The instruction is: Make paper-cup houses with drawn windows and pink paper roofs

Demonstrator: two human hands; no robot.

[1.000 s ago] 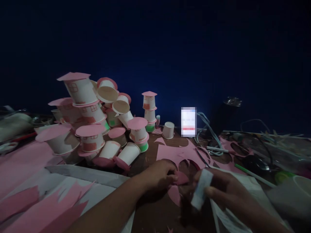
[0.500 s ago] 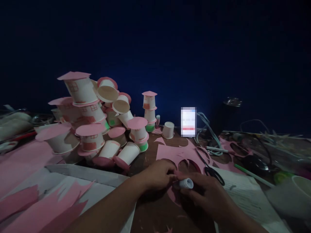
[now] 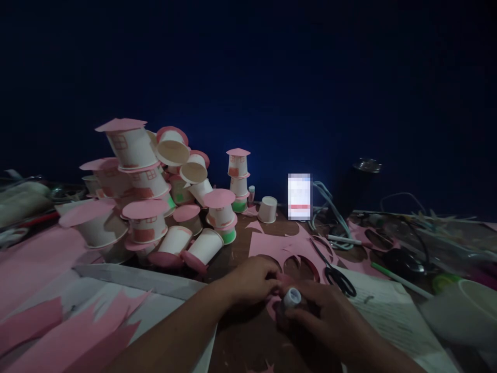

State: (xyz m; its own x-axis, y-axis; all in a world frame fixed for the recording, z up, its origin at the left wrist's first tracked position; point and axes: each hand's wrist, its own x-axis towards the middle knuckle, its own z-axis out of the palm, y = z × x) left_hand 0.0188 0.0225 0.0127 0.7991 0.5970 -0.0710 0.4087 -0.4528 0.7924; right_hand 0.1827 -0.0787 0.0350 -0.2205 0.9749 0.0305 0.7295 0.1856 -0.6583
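Note:
In the head view my left hand (image 3: 254, 282) is closed, its fingers pinching a small piece of pink paper (image 3: 273, 307) just above the brown table (image 3: 248, 336). My right hand (image 3: 326, 313) grips a glue stick (image 3: 292, 298) whose pale round end points up toward me. The glue stick is over the pink paper, and the fingertips of both hands nearly meet there. Part of the paper is hidden behind my fingers. Just beyond my hands lies a pink sheet (image 3: 267, 243) with round holes cut in it.
Paper cups with pink paper roofs (image 3: 145, 181) are piled at left, and a small cup tower (image 3: 238, 176) stands behind. Black scissors (image 3: 337, 277), a printed paper (image 3: 388, 311), a white cup (image 3: 462, 311) and cables (image 3: 330, 202) lie to the right. A white box lid (image 3: 155, 282) holds pink scraps.
The glue stick has tilted more upright and shifted slightly left and toward me in my right hand. My left hand stays almost in place on the pink paper.

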